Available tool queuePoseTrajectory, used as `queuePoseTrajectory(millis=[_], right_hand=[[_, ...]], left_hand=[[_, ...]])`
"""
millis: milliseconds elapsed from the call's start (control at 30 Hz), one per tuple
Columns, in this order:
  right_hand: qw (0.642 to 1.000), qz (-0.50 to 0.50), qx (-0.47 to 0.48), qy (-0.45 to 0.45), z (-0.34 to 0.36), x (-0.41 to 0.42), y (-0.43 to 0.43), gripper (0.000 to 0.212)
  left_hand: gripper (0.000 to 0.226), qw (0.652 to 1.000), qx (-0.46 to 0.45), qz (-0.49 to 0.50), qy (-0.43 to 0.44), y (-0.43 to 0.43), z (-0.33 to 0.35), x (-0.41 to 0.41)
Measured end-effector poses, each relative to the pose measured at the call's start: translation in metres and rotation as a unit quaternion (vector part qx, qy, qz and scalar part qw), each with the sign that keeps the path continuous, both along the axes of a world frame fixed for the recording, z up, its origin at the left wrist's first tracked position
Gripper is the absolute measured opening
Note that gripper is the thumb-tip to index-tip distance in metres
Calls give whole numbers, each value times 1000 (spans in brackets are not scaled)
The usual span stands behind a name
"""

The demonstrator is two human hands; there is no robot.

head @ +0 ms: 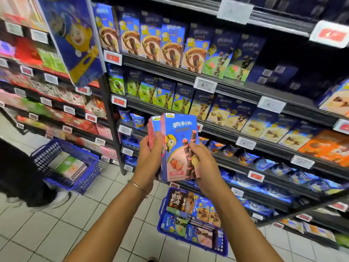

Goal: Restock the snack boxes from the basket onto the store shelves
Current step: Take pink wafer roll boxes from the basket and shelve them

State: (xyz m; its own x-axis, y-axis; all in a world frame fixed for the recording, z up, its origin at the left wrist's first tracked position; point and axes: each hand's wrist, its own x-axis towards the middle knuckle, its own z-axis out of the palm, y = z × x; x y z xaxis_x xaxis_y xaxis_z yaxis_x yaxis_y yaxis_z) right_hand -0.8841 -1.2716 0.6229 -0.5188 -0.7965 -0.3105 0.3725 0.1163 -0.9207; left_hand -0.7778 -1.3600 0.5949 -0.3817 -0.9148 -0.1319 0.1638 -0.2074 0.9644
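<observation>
While the left hand (149,157) grips the snack boxes (177,133), the right hand (204,167) clasps their front.

Left hand (149,157) and right hand (203,164) raised together, both seemingly gripping.

Glossy cardboard snack boxes (177,129), plastic basket (160,216), matt metal shelves (236,138), smooth floor tiles (47,233)

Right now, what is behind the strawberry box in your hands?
A second box, gripped in the left hand; only its top and pink side show. The strawberry box covers its front.
</observation>
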Motion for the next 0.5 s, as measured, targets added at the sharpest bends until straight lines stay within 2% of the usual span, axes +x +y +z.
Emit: queuePoseTrajectory(millis=[33,67,133,167,233,300,500], right_hand=[[1000,-9,-8,3,8,2,-6,13],[1000,-19,-12,9,15,3,-10,22],[999,-23,-24,21,29,5,-16,56],[999,-22,-34,24,35,5,-18,65],[997,-13,-65,46,45,4,-25,55],[995,-16,-86,56,55,3,-32,40],[989,-5,-121,87,77,-4,-59,19]], left_hand=[[46,1000,9,5,20,-5,7,1],[47,999,16,14,38,-9,14,3],[47,998,18,13,62,-16,28,5],[53,997,19,2,72,-18,36,5],[67,996,18,-15,89,-25,50,6],[70,993,21,-22,111,-32,61,4],[77,985,48,-36,163,-52,91,-9]])
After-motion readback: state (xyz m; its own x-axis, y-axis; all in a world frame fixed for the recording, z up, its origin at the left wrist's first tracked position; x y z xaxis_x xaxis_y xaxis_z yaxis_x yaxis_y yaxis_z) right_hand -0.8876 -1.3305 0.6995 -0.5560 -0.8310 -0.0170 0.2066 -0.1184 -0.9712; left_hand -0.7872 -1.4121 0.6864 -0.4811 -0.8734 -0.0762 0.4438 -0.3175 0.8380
